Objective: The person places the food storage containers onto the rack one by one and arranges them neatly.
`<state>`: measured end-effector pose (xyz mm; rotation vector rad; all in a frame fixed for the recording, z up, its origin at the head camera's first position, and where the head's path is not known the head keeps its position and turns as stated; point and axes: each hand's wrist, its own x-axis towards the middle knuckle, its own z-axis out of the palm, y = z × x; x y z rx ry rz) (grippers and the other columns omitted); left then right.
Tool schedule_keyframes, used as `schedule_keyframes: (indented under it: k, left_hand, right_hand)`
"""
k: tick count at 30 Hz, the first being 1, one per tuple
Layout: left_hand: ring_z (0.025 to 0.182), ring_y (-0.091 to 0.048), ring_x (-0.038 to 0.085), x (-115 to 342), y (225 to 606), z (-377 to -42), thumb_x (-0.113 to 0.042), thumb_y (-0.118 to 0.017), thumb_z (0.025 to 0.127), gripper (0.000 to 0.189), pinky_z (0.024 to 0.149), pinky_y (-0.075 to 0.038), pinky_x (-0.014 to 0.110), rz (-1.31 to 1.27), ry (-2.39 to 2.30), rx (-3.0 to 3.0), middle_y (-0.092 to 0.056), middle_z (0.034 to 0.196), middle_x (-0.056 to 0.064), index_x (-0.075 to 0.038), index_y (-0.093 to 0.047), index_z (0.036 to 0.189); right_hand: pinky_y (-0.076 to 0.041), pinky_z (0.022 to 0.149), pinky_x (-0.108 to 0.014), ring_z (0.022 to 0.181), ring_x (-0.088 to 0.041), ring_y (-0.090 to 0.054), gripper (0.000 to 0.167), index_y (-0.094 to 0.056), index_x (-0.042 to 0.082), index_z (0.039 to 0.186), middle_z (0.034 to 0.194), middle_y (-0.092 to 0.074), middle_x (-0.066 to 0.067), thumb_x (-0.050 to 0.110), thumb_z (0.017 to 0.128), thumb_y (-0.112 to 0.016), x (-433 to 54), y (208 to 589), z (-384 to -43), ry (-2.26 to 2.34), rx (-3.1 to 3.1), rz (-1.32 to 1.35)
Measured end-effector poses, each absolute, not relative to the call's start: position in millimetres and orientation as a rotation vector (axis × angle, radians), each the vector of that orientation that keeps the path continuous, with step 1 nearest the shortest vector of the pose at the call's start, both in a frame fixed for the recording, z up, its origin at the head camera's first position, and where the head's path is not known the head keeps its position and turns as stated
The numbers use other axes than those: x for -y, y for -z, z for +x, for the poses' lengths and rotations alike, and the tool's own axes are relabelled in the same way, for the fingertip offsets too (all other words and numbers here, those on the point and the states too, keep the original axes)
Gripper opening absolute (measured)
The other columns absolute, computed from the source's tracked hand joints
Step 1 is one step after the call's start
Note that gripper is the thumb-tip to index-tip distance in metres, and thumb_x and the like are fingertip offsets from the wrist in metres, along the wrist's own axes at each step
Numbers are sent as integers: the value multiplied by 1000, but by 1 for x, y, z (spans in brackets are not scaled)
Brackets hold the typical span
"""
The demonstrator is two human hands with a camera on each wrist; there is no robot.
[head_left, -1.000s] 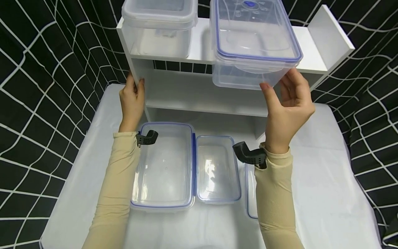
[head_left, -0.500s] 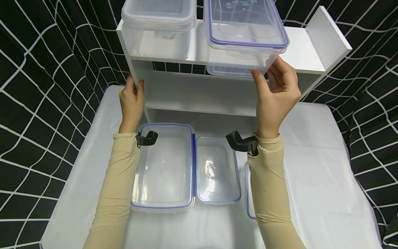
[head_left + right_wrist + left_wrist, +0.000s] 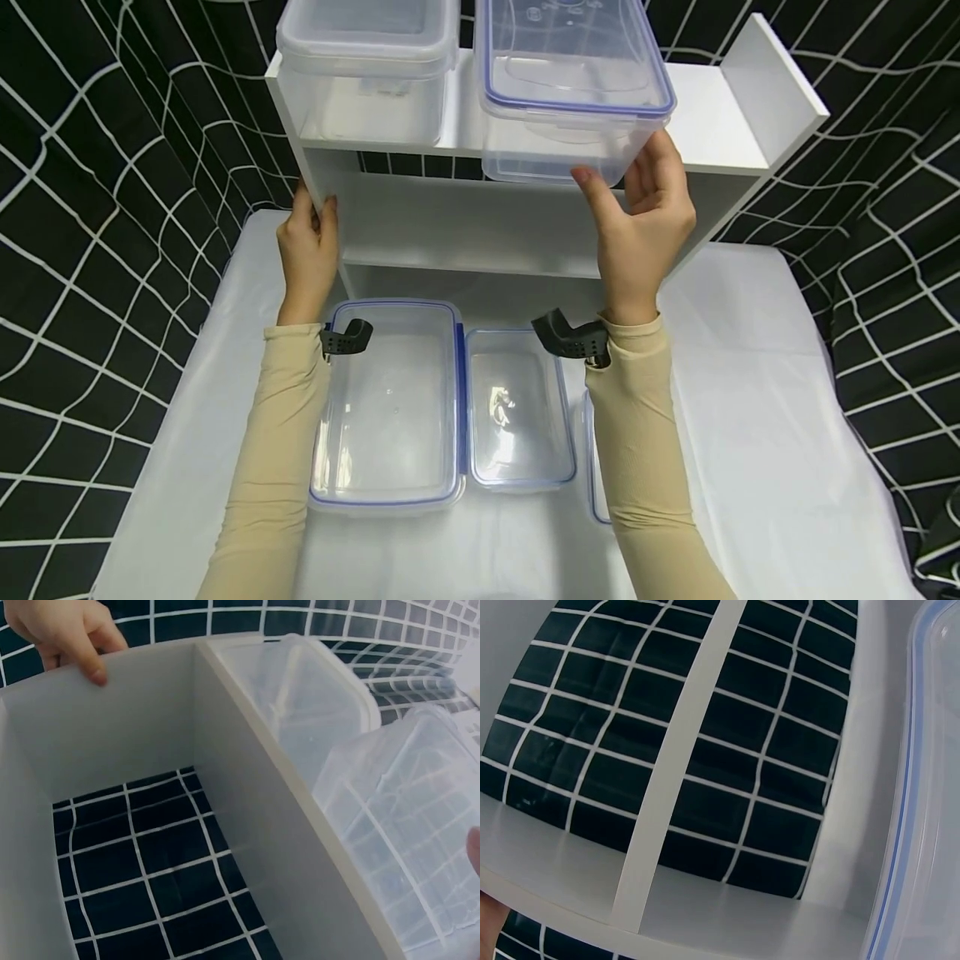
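A large clear food container (image 3: 577,75) with a blue-rimmed lid is at the front of the top shelf, its near end jutting past the edge. My right hand (image 3: 645,225) grips its lower right front corner, thumb on the front face and fingers round the side. My left hand (image 3: 307,258) holds the left side panel of the white shelf unit (image 3: 465,217), thumb inside. The right wrist view shows that left hand (image 3: 71,634) over the panel's edge. Left of the gripped box, a frosted lidded container (image 3: 367,100) stands on the top shelf.
Below, on the white-covered table (image 3: 757,400), lie a wide blue-rimmed container (image 3: 390,408) and a smaller one (image 3: 517,417) beside it. Another container (image 3: 596,467) is partly hidden by my right forearm. Black cloth with white grid lines (image 3: 90,250) surrounds the table.
My right hand has carried the container leftward and back over the top shelf. My left hand keeps its hold on the side panel. The head view has shifted slightly.
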<state>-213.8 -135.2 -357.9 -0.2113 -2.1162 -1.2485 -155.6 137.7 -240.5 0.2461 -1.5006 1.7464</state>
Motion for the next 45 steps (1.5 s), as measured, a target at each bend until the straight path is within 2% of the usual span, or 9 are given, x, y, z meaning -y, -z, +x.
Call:
schedule_keyframes:
  k: [13,22,28,45]
  left_hand:
    - [100,-62,35,135,356,-213,-7,-48,97,35,81,-52,46,-205,1267,2118,-60,112,31,11,-48,126]
    - [103,-62,34,133,356,-212,-7,-48,98,35,83,-51,44,-205,1286,2119,-60,115,29,9,-47,129]
    - [97,-64,35,134,357,-213,-8,-48,97,34,78,-52,45,-210,1260,2115,-62,109,30,11,-48,127]
    - [99,-63,34,135,357,-212,-8,-48,97,33,79,-52,45,-197,1250,2123,-62,109,29,10,-49,125]
  right_hand:
    - [-43,96,-26,112,-19,-58,57,-55,-11,123,121,-59,-20,-9,70,-78,-137,234,-166,-1652,1660,123]
    - [-43,95,-24,111,-17,-59,55,-57,-8,122,119,-61,-19,-5,71,-79,-146,234,-174,-1580,1761,118]
    - [-45,93,-24,110,-15,-59,54,-59,-6,122,119,-62,-17,-2,72,-80,-153,236,-181,-1508,1856,150]
    - [-45,92,-24,111,-15,-59,50,-59,-9,120,120,-61,-19,-6,73,-77,-156,231,-185,-1519,1916,208]
